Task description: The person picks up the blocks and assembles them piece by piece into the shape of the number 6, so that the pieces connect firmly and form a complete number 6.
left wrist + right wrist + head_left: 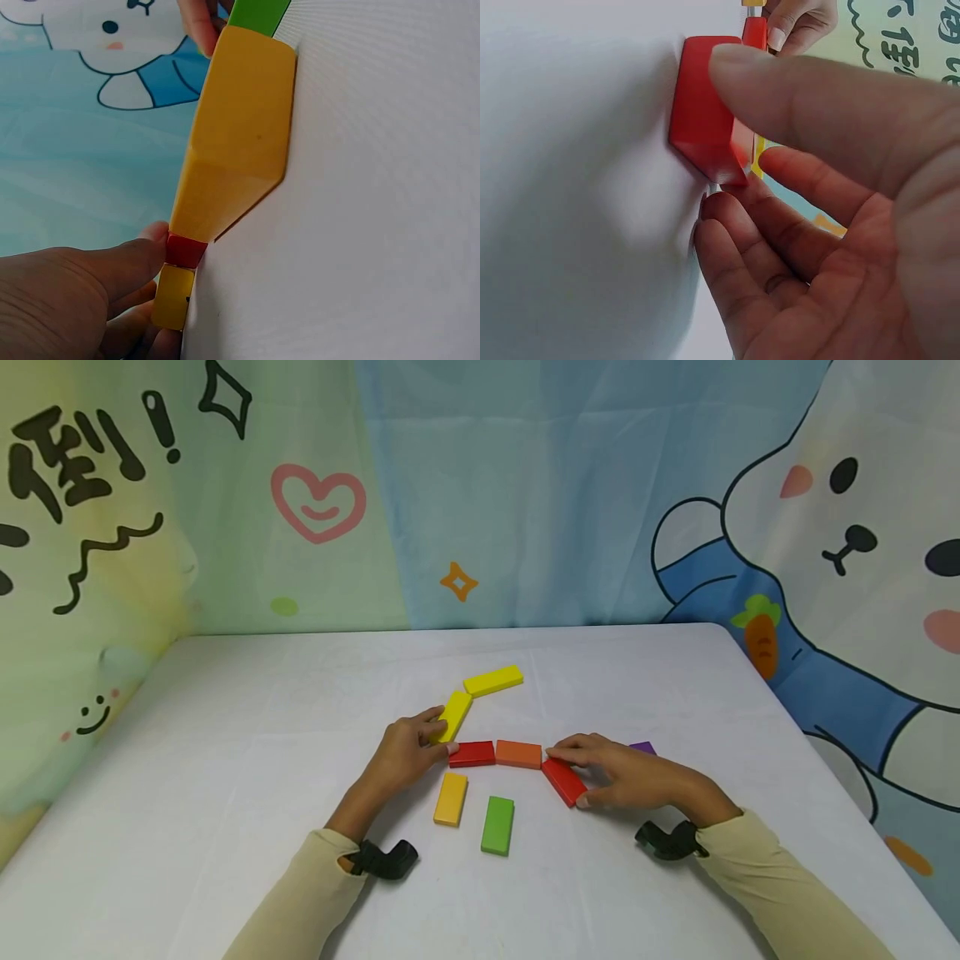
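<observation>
From here the left hand [405, 750] bends in, fingers against a yellow block [457, 713], thumb at the left red block [472, 755]; whether it grips, I can't tell. The right hand [633, 775] pinches the slanted red block [562, 782]. An orange block [519, 754] sits between the reds. Nearer on the table [225, 718] are amber [451, 800] and green [498, 826] blocks; the right hand partly hides a purple one [645, 747].
</observation>
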Motion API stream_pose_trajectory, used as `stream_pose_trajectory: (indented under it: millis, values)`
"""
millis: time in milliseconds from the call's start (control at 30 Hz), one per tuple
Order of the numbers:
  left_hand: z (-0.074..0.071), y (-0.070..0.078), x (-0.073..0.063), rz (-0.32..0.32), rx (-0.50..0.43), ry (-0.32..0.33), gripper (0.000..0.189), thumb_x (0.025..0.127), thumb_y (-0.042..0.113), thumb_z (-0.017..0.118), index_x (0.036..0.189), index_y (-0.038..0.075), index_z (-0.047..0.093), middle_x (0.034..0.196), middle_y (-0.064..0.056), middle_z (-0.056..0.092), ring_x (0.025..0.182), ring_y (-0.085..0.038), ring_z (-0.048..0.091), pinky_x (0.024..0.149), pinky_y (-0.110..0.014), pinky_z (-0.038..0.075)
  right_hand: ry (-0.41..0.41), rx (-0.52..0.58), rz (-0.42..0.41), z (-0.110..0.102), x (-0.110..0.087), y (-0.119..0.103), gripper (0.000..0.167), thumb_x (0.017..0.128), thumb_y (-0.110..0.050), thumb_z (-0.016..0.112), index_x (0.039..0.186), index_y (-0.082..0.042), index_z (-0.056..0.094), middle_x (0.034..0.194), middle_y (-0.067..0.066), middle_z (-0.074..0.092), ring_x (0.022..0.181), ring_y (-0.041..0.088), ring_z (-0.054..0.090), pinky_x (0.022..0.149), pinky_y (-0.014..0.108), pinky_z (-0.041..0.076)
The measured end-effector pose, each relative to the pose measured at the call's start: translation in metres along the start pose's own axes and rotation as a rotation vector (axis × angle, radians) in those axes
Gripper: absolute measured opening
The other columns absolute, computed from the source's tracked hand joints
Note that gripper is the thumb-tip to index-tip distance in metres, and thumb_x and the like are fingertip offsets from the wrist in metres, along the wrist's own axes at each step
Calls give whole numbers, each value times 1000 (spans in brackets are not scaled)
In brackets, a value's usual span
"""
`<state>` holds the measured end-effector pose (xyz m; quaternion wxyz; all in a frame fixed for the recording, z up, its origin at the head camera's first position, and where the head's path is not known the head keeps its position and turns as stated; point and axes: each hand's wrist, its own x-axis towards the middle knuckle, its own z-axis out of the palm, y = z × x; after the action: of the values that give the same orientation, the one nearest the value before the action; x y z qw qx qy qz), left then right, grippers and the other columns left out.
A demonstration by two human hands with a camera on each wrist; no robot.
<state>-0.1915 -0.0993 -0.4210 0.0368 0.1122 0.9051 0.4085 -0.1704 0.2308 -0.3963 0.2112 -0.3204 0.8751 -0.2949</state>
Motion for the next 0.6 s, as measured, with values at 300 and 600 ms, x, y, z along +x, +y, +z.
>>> stream_pose_trajectory:
  millis: [300, 600]
  values:
    - [0, 0, 0, 3, -6, -1, 48, 87, 18, 75, 130, 3, 61, 144, -2, 50, 134, -24, 41, 103, -39, 41, 60, 34, -37, 2, -4, -2, 63, 90, -13, 70, 146, -6, 44, 145, 10, 41, 130, 31, 40, 101, 49, 42]
    - [0, 2, 0, -14, -5, -6, 47, 87, 19, 75, 130, 4, 61, 143, -2, 50, 134, -25, 41, 104, -40, 40, 310, 11, -65, 7, -12, 2, 40, 92, -6, 67, 131, -4, 60, 126, 6, 59, 106, 20, 60, 89, 39, 52]
